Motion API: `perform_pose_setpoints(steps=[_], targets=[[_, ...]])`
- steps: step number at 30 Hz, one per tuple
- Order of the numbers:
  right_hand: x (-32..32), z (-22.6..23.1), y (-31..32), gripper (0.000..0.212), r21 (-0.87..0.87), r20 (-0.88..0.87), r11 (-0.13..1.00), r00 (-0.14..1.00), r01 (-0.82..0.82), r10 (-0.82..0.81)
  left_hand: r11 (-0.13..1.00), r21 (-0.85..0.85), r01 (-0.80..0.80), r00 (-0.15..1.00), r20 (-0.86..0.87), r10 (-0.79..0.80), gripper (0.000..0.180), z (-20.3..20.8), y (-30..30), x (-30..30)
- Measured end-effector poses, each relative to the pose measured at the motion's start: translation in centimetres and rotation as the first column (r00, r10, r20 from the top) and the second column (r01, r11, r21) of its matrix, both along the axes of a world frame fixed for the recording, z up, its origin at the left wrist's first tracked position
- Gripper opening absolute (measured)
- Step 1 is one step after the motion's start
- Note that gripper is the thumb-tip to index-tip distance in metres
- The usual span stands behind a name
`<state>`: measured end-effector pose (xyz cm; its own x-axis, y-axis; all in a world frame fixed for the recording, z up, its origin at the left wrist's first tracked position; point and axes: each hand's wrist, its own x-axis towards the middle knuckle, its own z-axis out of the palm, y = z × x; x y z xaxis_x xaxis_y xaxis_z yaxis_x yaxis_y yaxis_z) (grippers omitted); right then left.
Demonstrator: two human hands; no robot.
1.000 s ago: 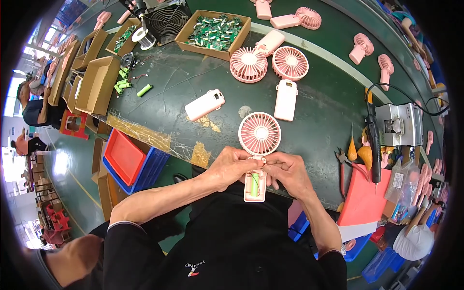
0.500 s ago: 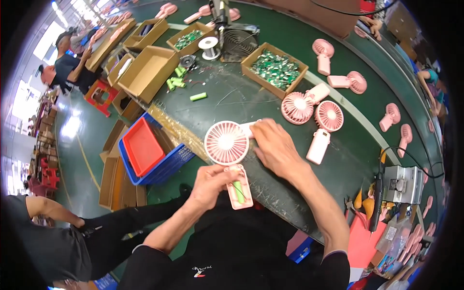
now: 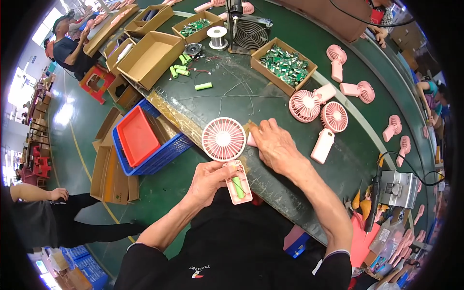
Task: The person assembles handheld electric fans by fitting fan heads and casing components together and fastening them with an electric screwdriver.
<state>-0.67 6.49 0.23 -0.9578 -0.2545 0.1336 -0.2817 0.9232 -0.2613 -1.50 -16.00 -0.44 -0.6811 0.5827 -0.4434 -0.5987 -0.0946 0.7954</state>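
My left hand is closed round the top of the handle of a small pink handheld fan, its round grille pointing away from me. The handle lies open, so a green cylindrical battery shows inside it, below my thumb. My right hand, knuckles up, rests at the table just right of the grille. Its curled fingers grip a pink plastic piece, mostly hidden under them; it looks like a handle cover.
Beyond my hands stand a carton of green circuit boards, a solder spool and loose green batteries. Several pink fans lie to the right, near a soldering iron. A red tray sits in a blue crate at left.
My right hand and the pink piece have shifted slightly down, away from the fan's grille. The left hand keeps its hold on the fan. A person at left has changed stance.
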Motion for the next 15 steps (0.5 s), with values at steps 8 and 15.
perform_pose_setpoints(steps=[8,15], targets=[[7.3,1.2,2.7,0.044,-0.434,-0.008,0.865,0.959,0.253,-0.285,0.995,0.062,0.076,0.991,0.109,-0.082,0.033,-0.6,2.0,0.7],[16.2,-0.7,2.2,0.055,-0.838,0.379,0.077,0.678,0.540,-0.630,0.979,0.095,0.179,0.958,0.208,-0.195,0.031,-1.5,5.0,1.5]])
